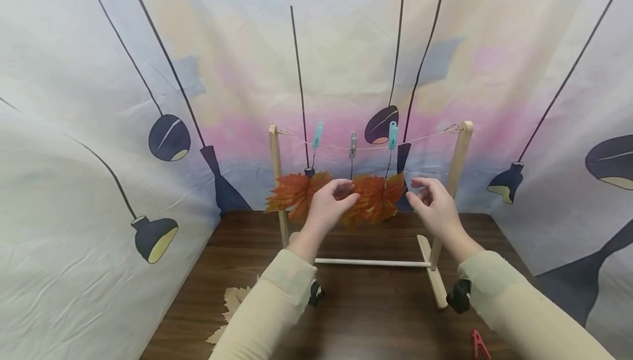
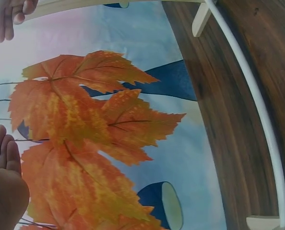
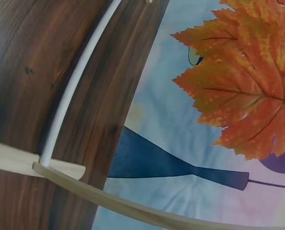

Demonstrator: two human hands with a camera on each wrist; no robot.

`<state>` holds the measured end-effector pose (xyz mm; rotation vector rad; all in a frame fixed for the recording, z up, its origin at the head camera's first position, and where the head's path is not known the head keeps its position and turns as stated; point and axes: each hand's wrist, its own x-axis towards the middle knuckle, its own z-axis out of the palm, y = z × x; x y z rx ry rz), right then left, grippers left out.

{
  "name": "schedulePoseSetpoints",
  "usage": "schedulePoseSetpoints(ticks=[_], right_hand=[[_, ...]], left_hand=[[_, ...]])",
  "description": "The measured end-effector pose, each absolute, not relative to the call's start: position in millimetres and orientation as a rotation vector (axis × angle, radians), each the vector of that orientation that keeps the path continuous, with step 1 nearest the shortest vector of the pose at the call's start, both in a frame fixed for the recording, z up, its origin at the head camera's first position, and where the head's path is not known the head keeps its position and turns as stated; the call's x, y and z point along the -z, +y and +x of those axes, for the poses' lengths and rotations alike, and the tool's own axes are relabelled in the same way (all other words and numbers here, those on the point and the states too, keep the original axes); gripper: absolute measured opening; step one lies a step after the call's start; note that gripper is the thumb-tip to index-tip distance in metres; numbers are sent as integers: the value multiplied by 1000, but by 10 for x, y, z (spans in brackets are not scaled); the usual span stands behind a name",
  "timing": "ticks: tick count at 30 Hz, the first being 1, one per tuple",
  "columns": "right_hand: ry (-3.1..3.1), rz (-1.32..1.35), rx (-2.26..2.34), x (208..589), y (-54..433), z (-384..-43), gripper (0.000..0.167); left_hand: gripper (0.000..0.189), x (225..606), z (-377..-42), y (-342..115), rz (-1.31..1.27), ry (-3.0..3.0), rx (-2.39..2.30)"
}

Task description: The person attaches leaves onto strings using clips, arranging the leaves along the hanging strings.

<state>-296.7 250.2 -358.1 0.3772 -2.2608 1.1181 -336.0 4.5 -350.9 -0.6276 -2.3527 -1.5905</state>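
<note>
Orange leaves (image 1: pixel 374 201) hang in a row below a string, their overlap making the count hard to tell. At far left, a pale leaf (image 1: pixel 233 300) on the table (image 1: pixel 376 305) is partly hidden by the left sleeve (image 1: pixel 277 299). Next comes the left post (image 1: pixel 275 154), its foot mostly covered by the forearm. A turquoise clothespin (image 1: pixel 318 134) follows. The left hand (image 1: pixel 327 203), fingers loosely bent and thumb apart, grips nothing visible and blocks the leaves' middle; whether it touches them, I cannot tell. Beyond are a grey clothespin (image 1: pixel 353 144) and a second turquoise one. The right hand (image 1: pixel 437 206), loosely curved and empty, is just beside the leaves, covering part of the right post (image 1: pixel 461 154). Lower right, a red clothespin (image 1: pixel 477 339) is cut off.
</note>
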Motion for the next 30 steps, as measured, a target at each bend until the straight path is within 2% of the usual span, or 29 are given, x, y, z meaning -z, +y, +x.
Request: schedulePoseSetpoints(ticks=[30], right_hand=[[-2326, 248, -1185, 4048, 2552, -2849, 29]], left_hand=[[29, 4007, -3335, -150, -556, -2394, 1639]])
